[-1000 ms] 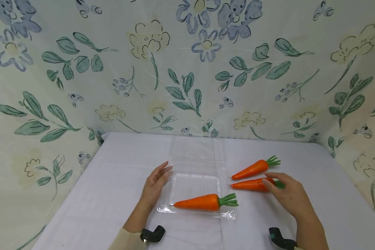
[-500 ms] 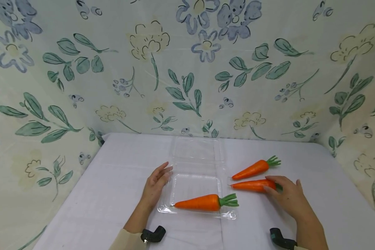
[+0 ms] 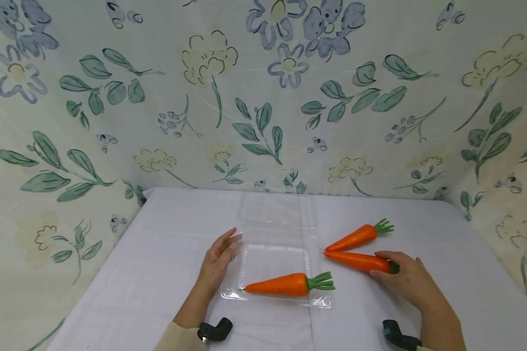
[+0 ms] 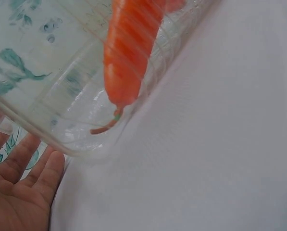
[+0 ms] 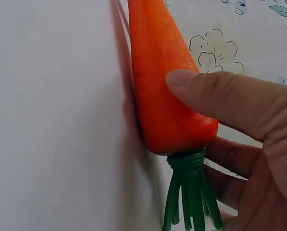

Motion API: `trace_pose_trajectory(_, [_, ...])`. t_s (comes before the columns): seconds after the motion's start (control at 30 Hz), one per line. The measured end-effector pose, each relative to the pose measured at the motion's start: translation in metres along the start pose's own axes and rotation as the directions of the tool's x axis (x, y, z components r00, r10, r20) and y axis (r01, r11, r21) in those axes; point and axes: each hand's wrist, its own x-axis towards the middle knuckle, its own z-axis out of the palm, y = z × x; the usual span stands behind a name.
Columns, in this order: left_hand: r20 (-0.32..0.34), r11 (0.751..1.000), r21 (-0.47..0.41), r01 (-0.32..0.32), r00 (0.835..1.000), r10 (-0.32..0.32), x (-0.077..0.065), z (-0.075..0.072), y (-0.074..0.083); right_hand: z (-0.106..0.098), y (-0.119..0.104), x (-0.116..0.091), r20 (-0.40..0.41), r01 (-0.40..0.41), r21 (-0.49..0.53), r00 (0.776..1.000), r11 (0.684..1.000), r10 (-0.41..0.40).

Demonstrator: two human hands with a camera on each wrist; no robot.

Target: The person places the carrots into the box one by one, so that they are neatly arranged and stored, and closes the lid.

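floral cloth (image 3: pixel 285 117) walls a white-covered table (image 3: pixel 162 243) on three sides, booth-like

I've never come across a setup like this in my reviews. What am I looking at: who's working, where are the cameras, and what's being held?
There is no machine here: a person works with two bare hands. The wide picture comes from a camera worn on the head, looking forward and down. The two close-ups come from cameras on the wrists, one each.

On the white surface lies an open clear plastic container, its lid laid back. One orange carrot lies along its near edge, leaves over the right rim. A second carrot lies to the container's right. The right hand grips a third carrot near its leafy end. The left hand is beside the container's left edge; whether it touches is hard to tell.
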Motion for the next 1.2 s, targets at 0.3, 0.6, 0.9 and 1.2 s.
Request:
trace_pose_trajectory(0.3, [-0.004, 1.000, 0.023, -0.009, 1.000, 0.010, 0.000, 0.000, -0.001, -0.007, 0.003, -0.005, 0.071, -0.045, -0.028, 0.996, 0.999, 0.047])
trace_pose_trajectory(0.6, [-0.007, 1.000, 0.026, 0.009, 1.000, -0.009, 0.000, 0.000, -0.001, -0.023, 0.004, -0.015, 0.020, -0.013, 0.046, 1.000, 0.999, 0.012])
trace_pose_trajectory(0.9, [-0.004, 1.000, 0.023, 0.004, 1.000, -0.004, 0.000, 0.000, -0.001, -0.019, -0.018, -0.025, -0.095, 0.076, 0.092, 0.993, 0.993, -0.067])
trace_pose_trajectory(1.2, [-0.003, 1.000, 0.013, -0.001, 1.000, 0.001, 0.000, -0.001, -0.002, -0.010, -0.038, -0.036, -0.129, 0.151, 0.117, 0.982, 0.982, -0.135])
